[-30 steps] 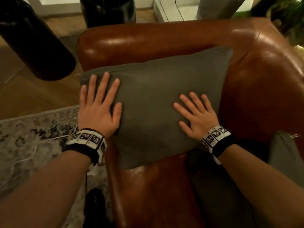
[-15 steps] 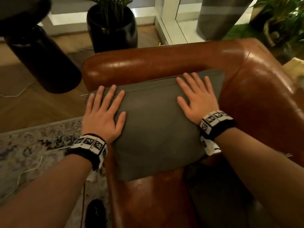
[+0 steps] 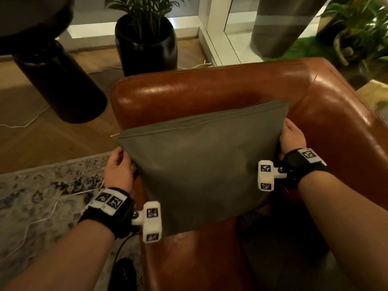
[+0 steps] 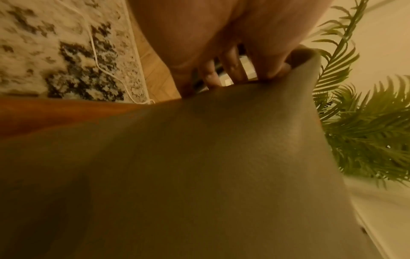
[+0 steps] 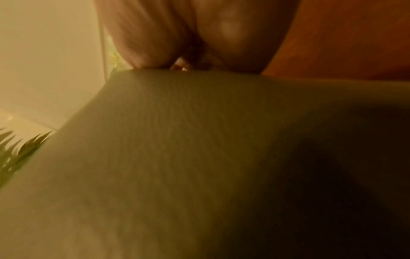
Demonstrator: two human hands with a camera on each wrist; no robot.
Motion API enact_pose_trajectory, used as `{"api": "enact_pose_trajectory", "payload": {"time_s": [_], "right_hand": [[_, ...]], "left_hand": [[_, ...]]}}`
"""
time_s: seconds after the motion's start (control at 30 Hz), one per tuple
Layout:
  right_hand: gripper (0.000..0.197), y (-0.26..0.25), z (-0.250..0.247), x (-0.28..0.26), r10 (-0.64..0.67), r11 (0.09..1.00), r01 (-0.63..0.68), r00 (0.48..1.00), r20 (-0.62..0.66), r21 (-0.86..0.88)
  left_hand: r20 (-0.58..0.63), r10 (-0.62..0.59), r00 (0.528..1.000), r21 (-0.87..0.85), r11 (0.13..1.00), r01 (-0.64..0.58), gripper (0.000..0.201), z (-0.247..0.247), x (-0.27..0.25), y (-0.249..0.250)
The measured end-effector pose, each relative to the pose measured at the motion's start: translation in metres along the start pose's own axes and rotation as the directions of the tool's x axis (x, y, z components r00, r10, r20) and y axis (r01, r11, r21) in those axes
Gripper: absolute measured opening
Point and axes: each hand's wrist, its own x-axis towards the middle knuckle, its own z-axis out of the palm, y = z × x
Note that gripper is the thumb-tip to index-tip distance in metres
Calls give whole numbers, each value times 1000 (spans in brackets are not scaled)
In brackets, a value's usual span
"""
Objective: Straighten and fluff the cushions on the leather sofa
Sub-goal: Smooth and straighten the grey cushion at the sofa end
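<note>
A grey cushion (image 3: 201, 164) stands tilted against the armrest of the brown leather sofa (image 3: 210, 91). My left hand (image 3: 120, 166) grips its left edge near the upper corner, and my right hand (image 3: 290, 137) grips its right edge. Both sets of fingers go behind the cushion and are hidden in the head view. In the left wrist view the fingers (image 4: 233, 70) curl over the cushion (image 4: 199, 175) edge, with sofa leather (image 4: 55, 113) beside it. The right wrist view is blurred: the cushion (image 5: 177, 157) fills it, with my hand pressed to its edge and the leather (image 5: 343, 35) behind.
Behind the armrest stands a black plant pot (image 3: 147, 45) with a palm. A black cylindrical base (image 3: 58, 80) is on the wood floor at the left. A patterned rug (image 3: 31, 196) with a white cable (image 3: 52, 208) lies left of the sofa. More plants (image 3: 361, 28) are at the far right.
Both hands lay flat on the cushion's face before. They have slid out to its left and right edges and taken hold, and the cushion now stands more upright.
</note>
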Motion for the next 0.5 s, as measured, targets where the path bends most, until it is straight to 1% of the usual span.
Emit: {"api": "enact_pose_trajectory", "payload": {"time_s": [0.03,0.07,0.13,0.17,0.23,0.27,0.33,0.37,0.43,0.47,0.5], "right_hand": [[19,0,0,2,-14,999,14,1000,-10,-47],[21,0,0,4,-15,996,11,999,-51,-83],[27,-3,-5,10,-16,994,-4,985,-174,-111],[26,-5,-7,12,4,994,-29,975,-223,-109],[25,-10,-11,11,68,992,-92,964,-258,-85],[25,-10,-13,10,83,992,-106,961,-265,-74],[26,-7,-12,5,80,995,-94,964,-253,-44],[26,-6,-10,0,93,995,-96,970,-222,-1],[24,-1,-3,-9,202,973,-187,974,-106,133],[26,2,-1,-11,249,955,-236,967,-57,180],[33,4,0,-10,283,945,-271,958,-45,184]], "left_hand": [[-39,-9,999,-2,1000,9,17,6,0,2],[-95,-21,995,34,999,24,12,7,4,3],[-200,-36,979,46,998,46,18,7,8,5],[-241,-55,969,1,998,57,20,5,10,7],[-263,-136,955,-166,982,94,20,3,12,8],[-272,-157,949,-226,969,96,19,4,11,8],[-263,-140,955,-258,963,70,9,6,9,6],[-235,-118,965,-226,972,64,9,8,7,3],[-143,-75,987,-59,996,68,30,10,-4,-7],[-104,-67,992,-30,997,65,33,11,-8,-11],[-99,-83,992,-17,997,82,32,11,-8,-14]]}}
